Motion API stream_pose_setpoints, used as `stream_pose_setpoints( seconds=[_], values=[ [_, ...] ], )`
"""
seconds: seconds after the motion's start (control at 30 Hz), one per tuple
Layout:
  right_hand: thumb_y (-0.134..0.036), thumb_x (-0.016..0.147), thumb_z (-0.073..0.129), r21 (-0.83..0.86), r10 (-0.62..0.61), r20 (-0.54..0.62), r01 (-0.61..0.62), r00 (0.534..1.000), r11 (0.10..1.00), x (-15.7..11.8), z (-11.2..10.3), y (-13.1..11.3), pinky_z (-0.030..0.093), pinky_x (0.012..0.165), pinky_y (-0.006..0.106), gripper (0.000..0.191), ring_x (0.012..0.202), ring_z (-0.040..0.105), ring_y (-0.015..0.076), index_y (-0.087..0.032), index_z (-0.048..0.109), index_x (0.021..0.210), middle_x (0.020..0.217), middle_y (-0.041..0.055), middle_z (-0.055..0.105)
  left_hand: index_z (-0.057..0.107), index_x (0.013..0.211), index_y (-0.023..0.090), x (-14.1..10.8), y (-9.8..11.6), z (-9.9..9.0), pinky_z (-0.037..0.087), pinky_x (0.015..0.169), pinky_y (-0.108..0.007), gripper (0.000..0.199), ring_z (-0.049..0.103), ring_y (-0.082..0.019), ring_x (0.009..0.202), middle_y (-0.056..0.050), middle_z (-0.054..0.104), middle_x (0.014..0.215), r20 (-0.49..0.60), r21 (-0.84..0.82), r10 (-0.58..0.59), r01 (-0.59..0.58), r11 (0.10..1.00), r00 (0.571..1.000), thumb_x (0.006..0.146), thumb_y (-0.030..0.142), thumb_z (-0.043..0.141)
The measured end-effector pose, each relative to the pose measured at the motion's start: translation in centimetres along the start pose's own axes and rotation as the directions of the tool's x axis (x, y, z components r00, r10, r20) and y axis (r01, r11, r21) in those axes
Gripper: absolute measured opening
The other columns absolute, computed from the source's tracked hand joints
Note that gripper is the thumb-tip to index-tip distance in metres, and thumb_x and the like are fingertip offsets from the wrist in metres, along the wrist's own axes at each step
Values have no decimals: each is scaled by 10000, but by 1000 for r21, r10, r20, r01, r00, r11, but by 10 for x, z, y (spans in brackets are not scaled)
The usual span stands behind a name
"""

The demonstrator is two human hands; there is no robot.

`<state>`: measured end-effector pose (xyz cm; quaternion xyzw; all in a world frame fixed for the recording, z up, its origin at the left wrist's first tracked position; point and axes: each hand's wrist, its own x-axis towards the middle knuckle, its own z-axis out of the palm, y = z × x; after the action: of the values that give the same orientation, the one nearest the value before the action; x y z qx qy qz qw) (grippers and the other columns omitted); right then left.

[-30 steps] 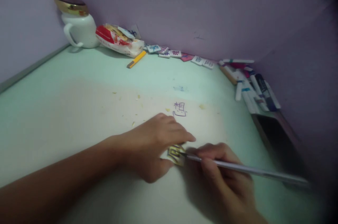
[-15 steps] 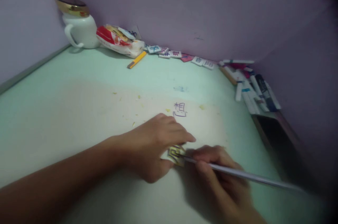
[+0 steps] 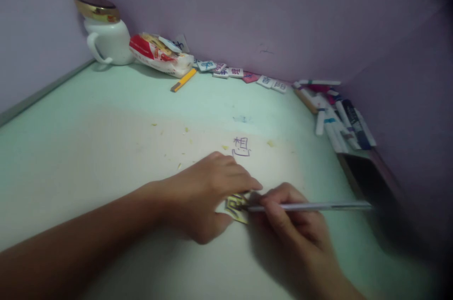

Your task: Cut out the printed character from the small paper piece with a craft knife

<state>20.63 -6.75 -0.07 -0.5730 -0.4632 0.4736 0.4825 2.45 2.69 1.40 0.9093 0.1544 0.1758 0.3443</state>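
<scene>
My left hand [image 3: 208,191] presses a small yellow-faced carving block [image 3: 236,208] to the table, its thumb on the near edge and its fingers curled over the far one. Dark strokes of a character mark the block's face. In a pen grip, my right hand [image 3: 297,224] holds a slim silver carving knife [image 3: 322,206], its dark tip at the block's right side. The exact contact of the tip is too blurred to tell. Just beyond my left fingers, a purple character [image 3: 241,146] is marked on the pale surface, with yellow shavings [image 3: 225,147] scattered around.
A white mug [image 3: 108,43] with a gold-rimmed lid stands at the back left beside a red-and-white packet [image 3: 159,57]. Near it lies a yellow cutter [image 3: 183,80]. Character tiles [image 3: 235,72] line the wall. Markers [image 3: 339,120] and a dark phone-like slab [image 3: 366,182] lie on the right.
My right hand has shifted slightly upward, and the rear end of the knife has swung up until its handle lies nearly level. My left hand and the block stay in place.
</scene>
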Motion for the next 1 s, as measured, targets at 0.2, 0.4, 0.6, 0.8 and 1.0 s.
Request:
stream_pose_setpoints(
  seconds=[0.2,0.4,0.6,0.8,1.0],
  values=[
    [-435,859,660,153,90,30,-93,996,984,4,-1,-4,302,484,236,319,506,427,112,-202,578,658,555,-19,549,545,1166,202,2,2,-1,369,928,-388,526,565,-233,944,-40,666,1013,10,-15,3,-3,1000,1000,660,60,570],
    [-430,849,677,171,101,-88,-85,991,982,-2,3,-3,318,524,237,292,556,455,114,-206,601,677,596,-15,563,542,1163,194,0,1,-1,371,944,-387,534,566,-229,966,-43,660,1038,3,-13,5,-5,1000,1000,649,53,568],
    [-402,891,624,40,-7,-70,10,998,999,-5,0,3,341,548,254,242,611,481,132,-220,621,732,663,-6,577,533,1181,188,-1,-1,1,368,958,-398,521,565,-238,995,-58,659,1063,-11,-2,10,-10,1000,1000,675,71,576],
    [-398,899,612,-42,-64,-47,62,997,997,-6,0,2,372,532,254,220,601,496,138,-231,626,757,681,-1,596,525,1180,174,-1,-1,2,372,967,-402,524,572,-238,1005,-67,661,1086,-25,-9,19,-20,1000,999,669,72,580],
    [-420,908,590,-109,-70,-24,67,997,992,-8,0,2,352,503,265,237,540,441,140,-239,614,757,606,-13,550,524,1177,184,-1,-1,1,386,954,-404,516,577,-239,1001,-65,665,1089,-31,5,20,-20,1000,999,675,77,578]
  ],
)
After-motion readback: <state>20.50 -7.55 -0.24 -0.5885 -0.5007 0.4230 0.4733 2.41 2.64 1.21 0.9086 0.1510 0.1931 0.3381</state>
